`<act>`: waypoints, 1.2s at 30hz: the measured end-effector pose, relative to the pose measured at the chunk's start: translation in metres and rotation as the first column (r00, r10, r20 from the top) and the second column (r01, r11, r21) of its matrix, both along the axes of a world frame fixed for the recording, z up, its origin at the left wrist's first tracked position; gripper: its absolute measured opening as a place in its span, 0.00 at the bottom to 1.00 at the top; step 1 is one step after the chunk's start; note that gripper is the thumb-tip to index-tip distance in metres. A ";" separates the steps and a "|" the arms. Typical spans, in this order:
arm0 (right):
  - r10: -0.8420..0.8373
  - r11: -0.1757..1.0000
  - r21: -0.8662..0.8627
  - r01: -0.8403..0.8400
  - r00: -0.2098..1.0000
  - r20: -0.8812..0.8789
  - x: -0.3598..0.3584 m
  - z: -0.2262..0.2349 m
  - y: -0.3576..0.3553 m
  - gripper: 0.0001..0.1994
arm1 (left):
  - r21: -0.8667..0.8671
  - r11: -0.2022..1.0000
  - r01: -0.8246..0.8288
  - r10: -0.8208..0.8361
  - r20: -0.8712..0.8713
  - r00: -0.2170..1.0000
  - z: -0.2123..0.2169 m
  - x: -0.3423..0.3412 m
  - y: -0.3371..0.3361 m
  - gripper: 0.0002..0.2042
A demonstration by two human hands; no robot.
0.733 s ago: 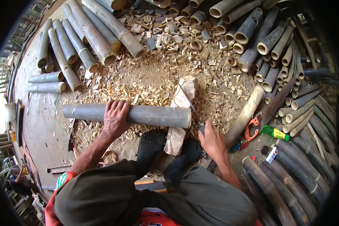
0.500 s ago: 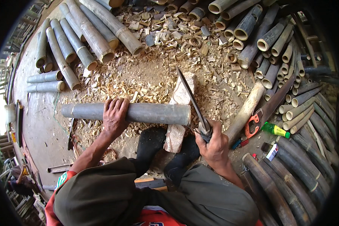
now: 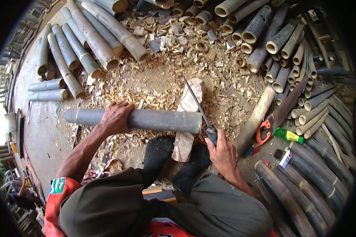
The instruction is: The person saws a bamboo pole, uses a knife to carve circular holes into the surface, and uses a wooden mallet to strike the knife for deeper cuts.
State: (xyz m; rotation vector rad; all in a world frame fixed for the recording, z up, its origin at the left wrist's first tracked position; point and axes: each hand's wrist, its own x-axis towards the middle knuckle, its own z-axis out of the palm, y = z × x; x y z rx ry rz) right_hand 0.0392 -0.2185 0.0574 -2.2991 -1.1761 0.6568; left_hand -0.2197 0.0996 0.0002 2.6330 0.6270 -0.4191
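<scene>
A grey bamboo tube (image 3: 162,119) lies crosswise in front of me, its right end resting over a pale wooden block (image 3: 190,96). My left hand (image 3: 116,117) is wrapped over the tube left of its middle, the fingers curling down its far side. In my right hand (image 3: 224,153) is the dark handle of a long knife (image 3: 197,100). Its narrow blade points up and left, just past the tube's right end and over the block. Whether the blade touches the tube, I cannot tell. My dark-covered feet flank the block's near end.
Wood chips (image 3: 146,79) cover the ground beyond the tube. Cut bamboo (image 3: 95,37) lies at the far left, with more stacked at the far right. A saw with an orange handle (image 3: 264,130), a green bottle (image 3: 288,135) and dark bamboo lengths (image 3: 300,189) lie to my right.
My left hand has rolled over the tube, the wrist now higher and the forearm swung outward left. My right hand has turned with the knife, and the blade tip has dropped slightly nearer.
</scene>
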 end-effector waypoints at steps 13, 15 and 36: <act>0.025 0.996 -0.088 -0.021 0.999 0.038 -0.012 0.000 0.006 0.15 | -0.028 0.998 -0.048 0.049 0.074 0.996 -0.011 0.002 -0.005 0.32; 0.027 0.992 0.121 -0.033 0.999 0.045 -0.016 0.024 0.011 0.17 | 0.003 0.998 -0.056 0.056 0.051 0.997 -0.005 0.004 -0.003 0.33; 0.065 0.990 -0.129 -0.057 0.996 0.061 0.003 -0.001 0.017 0.17 | -0.013 0.997 -0.074 0.075 0.074 0.994 -0.006 -0.001 -0.005 0.33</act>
